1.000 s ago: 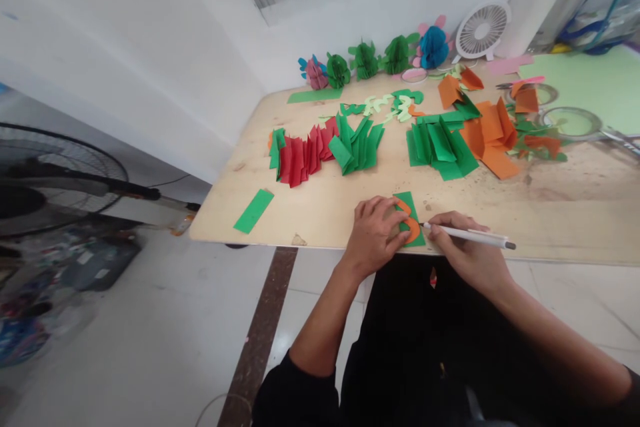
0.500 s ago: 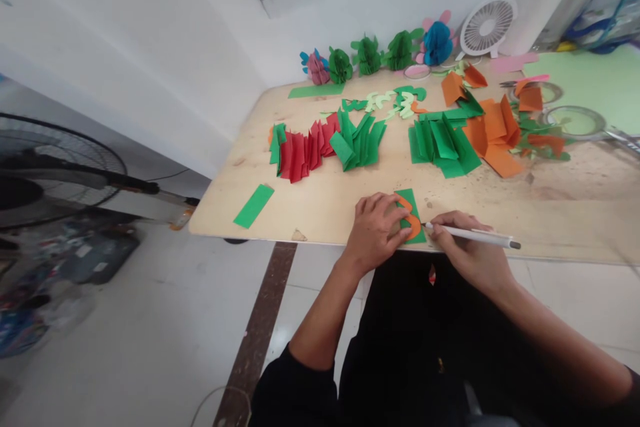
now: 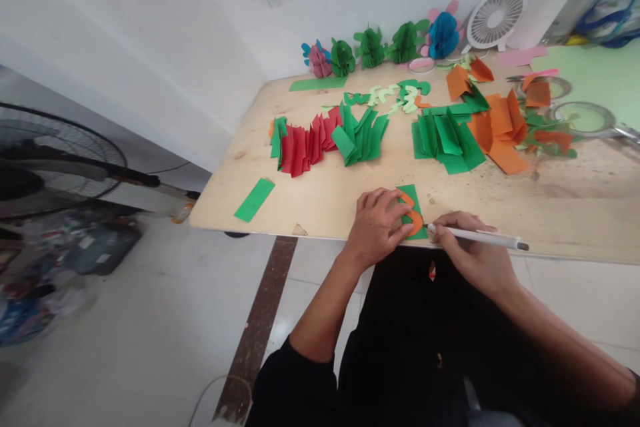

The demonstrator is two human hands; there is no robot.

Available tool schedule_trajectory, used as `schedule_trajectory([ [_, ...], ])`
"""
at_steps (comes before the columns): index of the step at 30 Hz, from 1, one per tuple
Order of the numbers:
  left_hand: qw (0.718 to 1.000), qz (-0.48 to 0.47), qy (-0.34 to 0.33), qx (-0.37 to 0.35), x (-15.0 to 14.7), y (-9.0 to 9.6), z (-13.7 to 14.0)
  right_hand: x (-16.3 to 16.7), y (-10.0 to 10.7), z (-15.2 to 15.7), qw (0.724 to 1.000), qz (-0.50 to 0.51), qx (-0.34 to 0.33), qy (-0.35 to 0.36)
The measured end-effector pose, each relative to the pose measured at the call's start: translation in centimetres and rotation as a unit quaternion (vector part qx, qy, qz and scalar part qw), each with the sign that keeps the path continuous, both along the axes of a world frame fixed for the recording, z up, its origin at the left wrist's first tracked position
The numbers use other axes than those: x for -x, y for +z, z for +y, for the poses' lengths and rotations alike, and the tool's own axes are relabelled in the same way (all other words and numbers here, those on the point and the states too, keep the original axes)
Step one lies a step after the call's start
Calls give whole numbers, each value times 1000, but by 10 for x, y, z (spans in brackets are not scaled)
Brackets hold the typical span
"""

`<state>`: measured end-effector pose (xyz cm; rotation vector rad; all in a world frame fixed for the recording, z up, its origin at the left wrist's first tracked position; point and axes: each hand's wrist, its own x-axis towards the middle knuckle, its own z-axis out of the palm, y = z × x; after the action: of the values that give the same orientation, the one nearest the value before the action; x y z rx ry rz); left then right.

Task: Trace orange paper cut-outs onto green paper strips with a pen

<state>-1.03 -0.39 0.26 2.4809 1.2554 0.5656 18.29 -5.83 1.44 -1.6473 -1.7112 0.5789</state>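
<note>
Near the table's front edge lies a green paper strip [image 3: 409,191] with an orange curved paper cutout [image 3: 414,223] on top. My left hand [image 3: 376,223] rests on both, fingers spread, pressing the cutout against the strip; its fingertips cover part of the cutout. A slim white pen [image 3: 487,237] is gripped in my right hand [image 3: 473,250], its tip at the cutout's right edge over the green strip. To the left lies another green paper strip [image 3: 255,200], apart from both hands.
Folded red papers [image 3: 300,150], folded green papers [image 3: 445,137] and orange papers [image 3: 500,123] lie across the middle of the table [image 3: 220,203]. Behind them stand several paper figures [image 3: 371,48] and a small white fan [image 3: 497,19]. Tape rolls [image 3: 584,119] lie at right.
The view has shifted slightly. Both hands stay at the green strip, and the pen tip remains by the orange cutout's edge with little visible movement.
</note>
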Motion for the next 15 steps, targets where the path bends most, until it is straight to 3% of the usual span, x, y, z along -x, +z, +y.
schedule_trajectory([
  [15,1000,1,-2,-5,0,-1,1,4,0,-4,999,-4,-27,20],
])
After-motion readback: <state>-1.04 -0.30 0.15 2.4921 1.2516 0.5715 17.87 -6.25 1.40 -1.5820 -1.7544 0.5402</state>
